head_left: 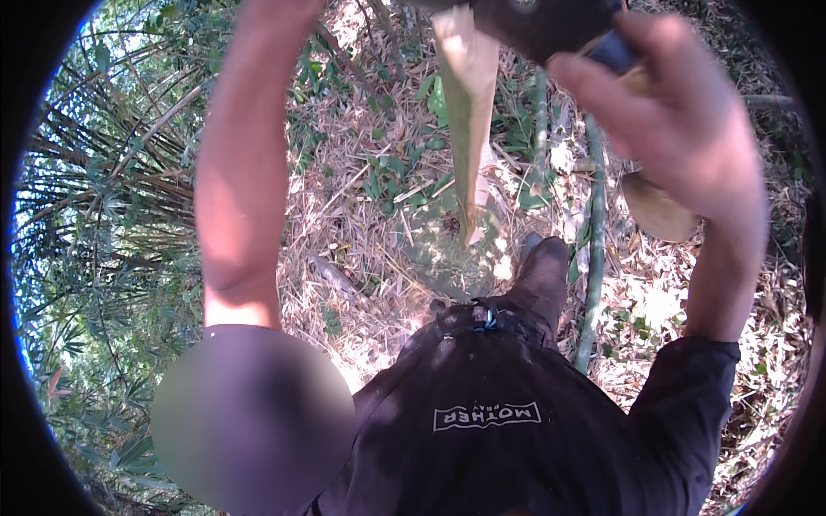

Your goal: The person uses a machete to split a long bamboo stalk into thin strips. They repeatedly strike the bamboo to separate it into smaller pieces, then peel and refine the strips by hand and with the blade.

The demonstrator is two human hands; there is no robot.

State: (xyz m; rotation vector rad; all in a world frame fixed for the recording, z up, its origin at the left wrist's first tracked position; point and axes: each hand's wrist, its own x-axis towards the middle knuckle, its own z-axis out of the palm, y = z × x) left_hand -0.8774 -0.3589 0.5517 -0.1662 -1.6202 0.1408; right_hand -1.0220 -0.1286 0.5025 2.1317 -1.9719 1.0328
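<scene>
My right hand, blurred by motion, is raised at the upper right and closed around the handle of a machete. Its broad dark blade reaches left along the top edge, and the rounded wooden butt of the handle shows below my wrist. From under the blade hangs a long split piece of pale green bamboo, narrowing to a point near my boot; whether blade and bamboo touch, I cannot tell. My left forearm rises past the top edge, so my left hand is out of sight.
Dry leaves and litter cover the ground. Green poles lie or stand right of my boot. Dense bamboo foliage fills the left side. A blurred round patch hides the lower left.
</scene>
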